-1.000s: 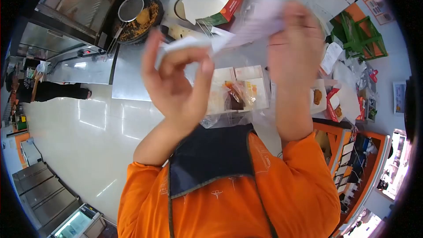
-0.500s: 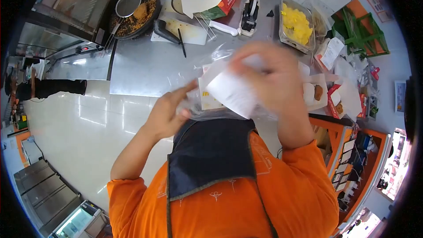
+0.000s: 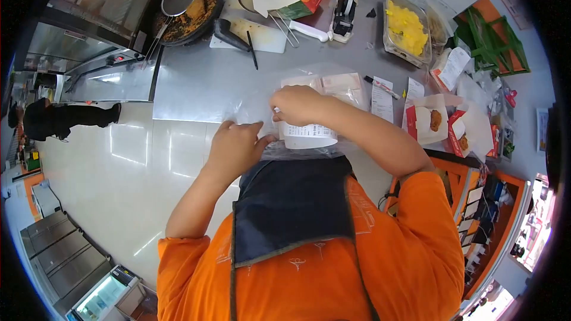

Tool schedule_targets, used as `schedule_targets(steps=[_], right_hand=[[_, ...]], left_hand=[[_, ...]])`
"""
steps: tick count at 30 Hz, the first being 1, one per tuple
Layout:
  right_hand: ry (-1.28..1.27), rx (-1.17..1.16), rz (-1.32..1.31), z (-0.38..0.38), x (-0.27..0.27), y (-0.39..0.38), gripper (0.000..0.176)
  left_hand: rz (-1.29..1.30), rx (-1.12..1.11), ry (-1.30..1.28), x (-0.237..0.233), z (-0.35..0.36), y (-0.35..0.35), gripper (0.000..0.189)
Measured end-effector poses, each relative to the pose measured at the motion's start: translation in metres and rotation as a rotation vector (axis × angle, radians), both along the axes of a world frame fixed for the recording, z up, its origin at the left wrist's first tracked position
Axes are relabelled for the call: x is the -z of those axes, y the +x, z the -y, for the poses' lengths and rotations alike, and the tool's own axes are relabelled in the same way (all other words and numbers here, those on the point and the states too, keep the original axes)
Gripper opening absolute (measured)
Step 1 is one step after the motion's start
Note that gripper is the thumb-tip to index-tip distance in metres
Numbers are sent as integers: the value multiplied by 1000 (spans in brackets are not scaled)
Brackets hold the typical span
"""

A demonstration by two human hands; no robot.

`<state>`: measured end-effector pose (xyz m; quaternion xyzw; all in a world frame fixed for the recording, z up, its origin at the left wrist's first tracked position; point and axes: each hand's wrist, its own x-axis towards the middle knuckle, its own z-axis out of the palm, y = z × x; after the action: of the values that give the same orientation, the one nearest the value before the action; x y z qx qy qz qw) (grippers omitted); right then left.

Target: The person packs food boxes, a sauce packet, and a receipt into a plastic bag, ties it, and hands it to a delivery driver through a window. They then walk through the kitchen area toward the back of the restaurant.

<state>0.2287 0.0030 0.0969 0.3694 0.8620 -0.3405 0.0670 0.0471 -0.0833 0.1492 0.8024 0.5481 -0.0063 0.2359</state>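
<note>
A clear plastic bag (image 3: 306,72) lies at the table's front edge, with pale boxes (image 3: 345,85) inside it. My right hand (image 3: 302,106) is closed over the bag, gripping the top of a curled white receipt (image 3: 309,137); its fingertips are partly hidden. To the left, my left hand (image 3: 235,147) has bent fingers and its thumb at the bag's near-left edge, seemingly pinching the thin plastic. Right of the bag rest a marker (image 3: 385,88) and another printed receipt (image 3: 382,104).
A knife (image 3: 308,31), cutting board (image 3: 267,38), tape dispenser (image 3: 344,16) and container of yellow food (image 3: 407,31) stand farther back. Open boxes with fried pieces (image 3: 435,120) sit at right. A pan with a strainer (image 3: 178,0) is at back left. Another person (image 3: 68,120) stands far left.
My right hand has moved left and down with the receipt, uncovering the boxes, marker and second receipt. My left hand's fingers have curled in at the bag's edge.
</note>
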Motion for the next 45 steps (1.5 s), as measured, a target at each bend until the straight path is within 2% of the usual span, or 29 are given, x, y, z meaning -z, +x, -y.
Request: schedule_targets(steps=[3,6,9,12,15,18,21,24,27,28,31,34,37,39,40,43,45], right_hand=[[55,50,89,1,1,-3,29],[25,93,151,1,-1,-8,30],[34,127,148,3,0,-9,33],[-9,161,212,4,-9,-11,36],[23,264,98,5,1,-2,42],[-65,352,-8,3,-2,11,54],[-228,358,-125,2,-18,35,63],[-377,304,-98,6,-36,62,76],[-384,126,-188,8,-34,94,79],[-424,165,-242,12,-48,99,67],[-119,328,287,16,-69,105,43],[156,388,442,24,-49,113,28],[170,350,404,31,-42,113,35],[215,419,472,37,-43,112,39],[238,455,508,40,-43,113,41],[247,520,547,44,-43,122,43],[263,507,529,47,-42,127,43]], left_hand=[[0,-66,-229,5,0,8,40],[120,-152,-123,30,3,10,40],[258,-201,5,54,8,15,33],[416,-256,44,78,8,18,36],[572,-464,-198,91,6,19,39],[885,-546,-244,118,4,18,41],[695,-471,-136,110,5,21,39],[599,-450,-102,101,4,23,35],[505,-399,-41,102,5,20,35],[436,-371,-37,98,5,20,37],[248,-282,4,88,5,19,46],[77,-197,71,80,7,20,58],[-93,-134,149,58,2,17,64],[-152,-88,261,46,-3,9,64],[-41,-113,210,33,-8,12,63],[149,50,81,2,-19,33,64],[222,321,213,6,-24,60,74]])
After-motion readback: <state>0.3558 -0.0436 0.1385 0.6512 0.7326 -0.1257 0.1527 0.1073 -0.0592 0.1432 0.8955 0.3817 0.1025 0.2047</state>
